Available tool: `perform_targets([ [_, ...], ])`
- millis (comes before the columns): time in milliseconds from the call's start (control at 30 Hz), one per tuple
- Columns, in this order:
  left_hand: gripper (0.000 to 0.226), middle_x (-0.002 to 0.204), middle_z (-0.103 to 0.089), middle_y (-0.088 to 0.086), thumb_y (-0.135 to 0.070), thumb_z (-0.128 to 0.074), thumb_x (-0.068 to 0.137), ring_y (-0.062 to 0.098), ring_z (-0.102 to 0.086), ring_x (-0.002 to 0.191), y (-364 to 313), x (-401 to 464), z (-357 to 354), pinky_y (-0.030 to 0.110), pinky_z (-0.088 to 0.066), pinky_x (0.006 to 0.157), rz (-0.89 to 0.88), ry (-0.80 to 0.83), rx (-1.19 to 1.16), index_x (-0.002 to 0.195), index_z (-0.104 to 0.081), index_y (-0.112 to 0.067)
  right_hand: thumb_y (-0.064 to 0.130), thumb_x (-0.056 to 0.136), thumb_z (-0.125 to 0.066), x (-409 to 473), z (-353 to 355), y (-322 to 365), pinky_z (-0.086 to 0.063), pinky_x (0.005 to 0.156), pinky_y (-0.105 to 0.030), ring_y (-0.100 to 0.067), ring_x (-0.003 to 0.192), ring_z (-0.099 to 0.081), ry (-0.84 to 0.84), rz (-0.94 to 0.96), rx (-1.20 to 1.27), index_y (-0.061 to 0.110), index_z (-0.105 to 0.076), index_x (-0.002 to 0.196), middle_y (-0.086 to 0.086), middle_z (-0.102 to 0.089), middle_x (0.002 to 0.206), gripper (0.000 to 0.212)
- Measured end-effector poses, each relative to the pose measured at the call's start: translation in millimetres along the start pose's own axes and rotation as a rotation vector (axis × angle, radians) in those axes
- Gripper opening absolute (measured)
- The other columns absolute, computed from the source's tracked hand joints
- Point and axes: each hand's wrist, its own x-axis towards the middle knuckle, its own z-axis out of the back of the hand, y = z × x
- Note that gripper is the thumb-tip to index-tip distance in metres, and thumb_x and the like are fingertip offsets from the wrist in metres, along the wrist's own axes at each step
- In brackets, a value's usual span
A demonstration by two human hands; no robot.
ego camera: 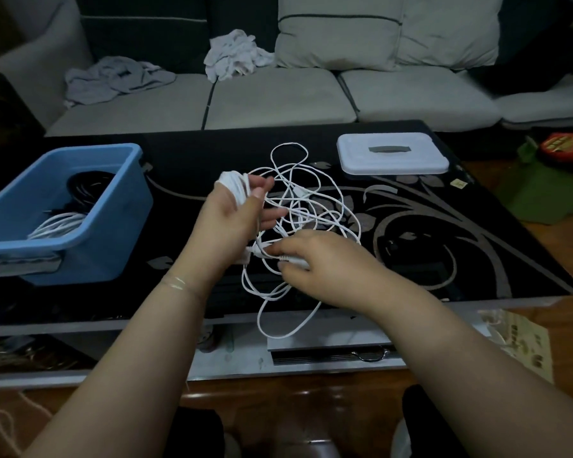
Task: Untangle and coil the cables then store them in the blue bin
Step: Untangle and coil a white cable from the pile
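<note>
A black glass coffee table (186,166) with a pale leaf pattern fills the room's middle, a grey sofa (278,100) behind it strewn with crumpled clothes (113,79). On the table, the blue bin (113,206) sits left, already holding coiled cables; a white lid (391,153) lies far right. Mid-table, the left hand (232,219) holds wound loops of the tangled white cable (311,200), the right hand (321,262) pinches its plug.
</note>
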Motion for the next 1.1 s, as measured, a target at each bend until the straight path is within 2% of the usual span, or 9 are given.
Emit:
perform_targets([
  [134,0.039,0.098,-0.069,0.0,-0.057,-0.038,0.094,0.011,-0.068,0.085,9.4,-1.4,-2.0,0.041,-0.055,0.082,-0.065,0.088,0.495,0.092,-0.058,-0.024,0.034,0.092,-0.052,-3.0,6.1,-2.0,-0.047,0.081,-0.034,-0.017,0.103,-0.058,-0.086,0.07,0.035,0.033,-0.055,0.118,0.007,-0.062,0.113,0.026],
  [234,0.06,0.063,-0.061,-0.001,-0.056,-0.02,0.098,0.003,-0.061,0.058,-1.5,-6.9,-8.7,0.017,-0.046,0.06,-0.016,0.187,0.499,0.073,-0.058,-0.017,0.042,0.09,-0.055,-6.5,12.2,-2.1,-0.036,0.062,-0.032,-0.016,0.084,-0.055,-0.14,0.029,0.037,0.027,-0.049,0.106,0.011,-0.059,0.092,0.023],
  [334,0.078,0.047,-0.056,0.004,-0.064,-0.009,0.089,0.015,-0.054,0.041,-9.3,-11.9,-19.0,0.015,-0.037,0.04,0.094,0.286,0.417,0.069,-0.056,-0.005,0.042,0.088,-0.056,-7.5,15.5,-3.5,-0.031,0.056,-0.033,-0.017,0.074,-0.053,-0.255,0.042,-0.007,0.026,-0.047,0.094,0.009,-0.06,0.081,0.02],
  [467,0.078,0.037,-0.041,0.004,-0.063,-0.008,0.095,0.016,-0.034,0.031,-4.4,-17.5,-33.6,0.017,-0.025,0.036,0.255,0.284,0.188,0.055,-0.056,-0.016,0.046,0.084,-0.056,-5.9,10.5,-5.1,-0.035,0.057,-0.026,-0.013,0.073,-0.051,-0.396,0.027,0.037,0.026,-0.05,0.092,0.008,-0.059,0.079,0.022],
  [568,0.083,0.031,-0.031,0.003,-0.053,-0.013,0.102,0.013,-0.024,0.025,-3.5,-16.0,-38.5,0.014,-0.018,0.036,0.362,0.313,-0.071,0.037,-0.049,-0.014,0.043,0.079,-0.055,-2.1,4.4,-3.5,-0.035,0.068,-0.021,-0.003,0.088,-0.045,-0.521,0.028,0.19,0.026,-0.052,0.101,0.016,-0.049,0.092,0.029],
  [668,0.078,0.031,-0.029,0.003,-0.041,-0.015,0.101,0.013,-0.022,0.025,-2.0,-14.7,-37.8,0.02,-0.011,0.039,0.438,0.439,-0.198,0.036,-0.049,-0.014,0.046,0.077,-0.05,-3.3,-0.5,-4.5,-0.047,0.084,-0.032,-0.004,0.094,-0.056,-0.419,-0.001,0.413,0.036,-0.052,0.11,0.016,-0.061,0.099,0.034],
  [768,0.07,0.032,-0.03,0.004,-0.034,-0.017,0.099,0.013,-0.022,0.026,-0.5,-14.4,-38.7,0.02,-0.012,0.04,0.466,0.468,-0.237,0.041,-0.049,-0.013,0.05,0.079,-0.048,-6.0,1.2,-6.3,-0.047,0.067,-0.032,-0.01,0.073,-0.059,-0.377,-0.061,0.29,0.041,-0.05,0.108,0.008,-0.063,0.077,0.031],
  [868,0.066,0.033,-0.033,0.007,-0.035,-0.02,0.101,0.015,-0.024,0.025,0.0,-13.2,-40.6,0.016,-0.021,0.037,0.475,0.401,-0.245,0.048,-0.046,-0.005,0.049,0.081,-0.044,-6.1,5.7,-3.8,-0.038,0.063,-0.028,-0.014,0.074,-0.059,-0.39,-0.063,0.153,0.038,-0.052,0.113,0.009,-0.058,0.07,0.035],
  [1102,0.058,0.038,-0.036,0.007,-0.041,-0.025,0.104,0.014,-0.027,0.027,1.4,-15.9,-55.1,0.015,-0.026,0.039,0.434,0.174,-0.2,0.064,-0.05,-0.007,0.054,0.086,-0.029,1.2,6.5,-11.7,-0.035,0.063,-0.029,-0.026,0.085,-0.062,-0.451,-0.103,0.046,0.026,-0.055,0.105,0.0,-0.069,0.079,0.043],
])
